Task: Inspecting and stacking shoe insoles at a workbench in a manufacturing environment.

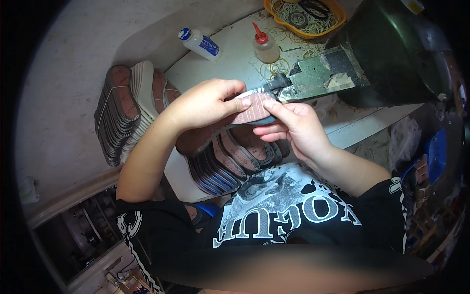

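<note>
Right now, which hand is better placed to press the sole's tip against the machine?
Probably the right hand: its fingertips pinch the shoe sole beside the machine's nose. The left hand grips farther back.

Bench [230, 59], white: glue bottle [199, 44] at 11 o'clock; red-capped squeeze bottle [265, 45] and loose rubber bands [274, 66] at 12; orange tray [304, 17] at 1. Bundled soles [128, 108] at 9.
</note>
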`<state>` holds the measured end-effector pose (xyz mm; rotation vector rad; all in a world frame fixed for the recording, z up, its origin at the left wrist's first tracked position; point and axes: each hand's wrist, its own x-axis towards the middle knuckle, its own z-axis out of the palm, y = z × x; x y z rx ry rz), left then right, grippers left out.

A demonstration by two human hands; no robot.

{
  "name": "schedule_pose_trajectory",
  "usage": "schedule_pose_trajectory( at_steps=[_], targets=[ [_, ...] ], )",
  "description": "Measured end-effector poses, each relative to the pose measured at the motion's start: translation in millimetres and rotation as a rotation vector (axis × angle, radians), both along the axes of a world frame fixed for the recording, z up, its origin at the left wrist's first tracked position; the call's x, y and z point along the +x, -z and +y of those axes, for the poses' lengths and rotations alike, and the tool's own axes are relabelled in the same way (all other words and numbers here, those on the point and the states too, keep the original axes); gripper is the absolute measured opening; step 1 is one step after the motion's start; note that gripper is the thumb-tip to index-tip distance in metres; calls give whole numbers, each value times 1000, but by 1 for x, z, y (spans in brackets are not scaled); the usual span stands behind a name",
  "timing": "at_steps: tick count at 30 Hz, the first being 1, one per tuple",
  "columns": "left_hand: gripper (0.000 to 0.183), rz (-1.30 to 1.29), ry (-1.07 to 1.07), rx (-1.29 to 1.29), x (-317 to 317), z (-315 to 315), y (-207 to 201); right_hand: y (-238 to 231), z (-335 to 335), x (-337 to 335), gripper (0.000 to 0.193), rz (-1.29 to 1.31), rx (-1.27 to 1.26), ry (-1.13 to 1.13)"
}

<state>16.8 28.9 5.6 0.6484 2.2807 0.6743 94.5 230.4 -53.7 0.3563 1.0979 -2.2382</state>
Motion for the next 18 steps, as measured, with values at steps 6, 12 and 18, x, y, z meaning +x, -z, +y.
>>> schedule_pose_trajectory(
  at_steps=[6, 12, 18],
  targets=[
    [36, -159, -186, 14, 13, -1, 9, -7, 8, -6, 32, -25, -20, -79],
    [36, -425, -426, 131, 26, 9, 10, 0, 18, 2, 31, 50, -10, -150],
    [42, -643, -637, 253, 36, 18, 9, 12, 41, 14, 26, 225, 116, -340]
  ],
)
